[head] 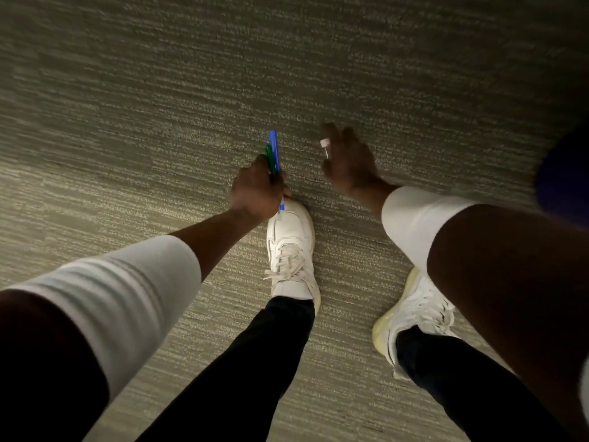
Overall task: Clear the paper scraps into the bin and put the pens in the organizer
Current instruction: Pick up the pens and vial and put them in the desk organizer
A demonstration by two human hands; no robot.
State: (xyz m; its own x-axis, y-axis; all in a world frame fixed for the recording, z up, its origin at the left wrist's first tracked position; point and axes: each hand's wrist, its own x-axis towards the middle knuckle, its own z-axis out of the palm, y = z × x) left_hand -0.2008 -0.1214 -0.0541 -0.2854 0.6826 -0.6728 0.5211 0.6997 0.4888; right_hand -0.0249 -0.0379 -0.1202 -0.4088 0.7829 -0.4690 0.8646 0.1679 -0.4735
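Observation:
I am bent over a grey carpet floor. My left hand [256,189] is closed around a blue pen [274,148] and a green pen [269,157], whose ends stick up past the knuckles. My right hand [349,161] reaches down close to the carpet, fingers curled around a small pale pen [325,146] whose pinkish end pokes out at the fingertips. No paper scraps, bin or organizer are in view.
My two white sneakers [291,250] [414,314] and dark trouser legs stand on the carpet [159,106] just below the hands. A blurred blue object [564,180] sits at the right edge.

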